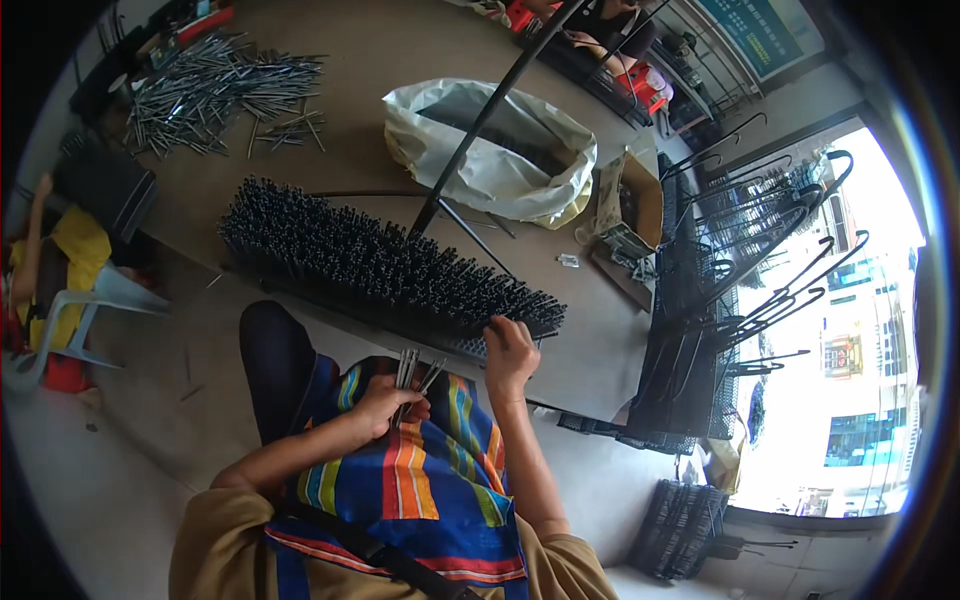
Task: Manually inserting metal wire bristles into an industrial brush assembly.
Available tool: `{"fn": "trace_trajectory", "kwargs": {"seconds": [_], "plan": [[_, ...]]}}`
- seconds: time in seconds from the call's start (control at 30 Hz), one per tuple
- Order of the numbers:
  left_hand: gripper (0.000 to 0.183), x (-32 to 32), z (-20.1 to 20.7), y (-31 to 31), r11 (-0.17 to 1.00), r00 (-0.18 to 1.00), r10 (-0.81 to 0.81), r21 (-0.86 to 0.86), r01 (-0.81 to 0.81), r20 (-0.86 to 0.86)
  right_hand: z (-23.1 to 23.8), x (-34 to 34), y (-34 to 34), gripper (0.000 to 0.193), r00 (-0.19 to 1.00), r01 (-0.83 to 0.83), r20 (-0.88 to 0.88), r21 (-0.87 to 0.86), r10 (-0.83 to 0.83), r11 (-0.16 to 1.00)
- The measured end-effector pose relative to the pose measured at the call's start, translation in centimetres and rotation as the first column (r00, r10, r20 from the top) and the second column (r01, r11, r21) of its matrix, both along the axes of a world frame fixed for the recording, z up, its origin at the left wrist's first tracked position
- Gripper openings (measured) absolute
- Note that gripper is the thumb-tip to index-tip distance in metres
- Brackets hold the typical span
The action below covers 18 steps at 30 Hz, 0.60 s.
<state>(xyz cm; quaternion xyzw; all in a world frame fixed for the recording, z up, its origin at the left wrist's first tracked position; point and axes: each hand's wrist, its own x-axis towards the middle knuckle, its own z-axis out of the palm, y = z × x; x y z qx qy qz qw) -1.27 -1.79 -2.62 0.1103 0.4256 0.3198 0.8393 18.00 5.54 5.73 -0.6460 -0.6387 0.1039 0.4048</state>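
While the L hand is closed around a small bunch of thin metal rods above the lap, tips fanning up and out, the R hand is at the right end of a long, packed block of upright dark rods. R fingers are bent in, thumb side toward the block; can't tell if there's a rod btwn them. The block sits along the near edge of the table, just beyond the knees, w/ the R hand hiding a bit of its right end. Striped apron covers the lap.

Behind the block, a dark bar slants up & right, cutting across the view of a big open white sack. Open carton to the sack's right. Heap of loose rods at far L of the tabletop. Black mesh racks w/ hooks crowd the R side, nr the bright opening. Another person in yellow is by a pale plastic chair at L; one more person is at the far side, partly cut off.
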Motion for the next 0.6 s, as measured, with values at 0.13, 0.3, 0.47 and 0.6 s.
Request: {"fn": "trace_trajectory", "kwargs": {"seconds": [0.13,0.3,0.47,0.6], "plan": [[0.012,0.3,0.2,0.0,1.0,1.0,0.013,0.014,-0.014,0.007,0.6,-0.2,-0.3,0.026,0.967,0.002,0.254,0.021,-0.008,1.0],[0.013,-0.1,0.6,0.0,0.995,0.992,0.103,-0.003,-0.103,0.068,1.2,-0.7,-1.7,0.036,0.915,-0.022,0.402,-0.029,0.032,0.999],[0.014,-0.3,1.3,-0.1,0.992,0.989,0.126,-0.014,-0.125,0.077,-0.3,-0.7,-3.2,0.039,0.96,-0.077,0.273,0.013,0.07,0.997],[0.014,0.0,1.6,0.4,0.994,0.991,0.102,0.021,-0.104,0.082,-1.7,-1.4,-4.3,0.037,0.967,-0.02,-0.255,-0.126,-0.013,0.992]]}}
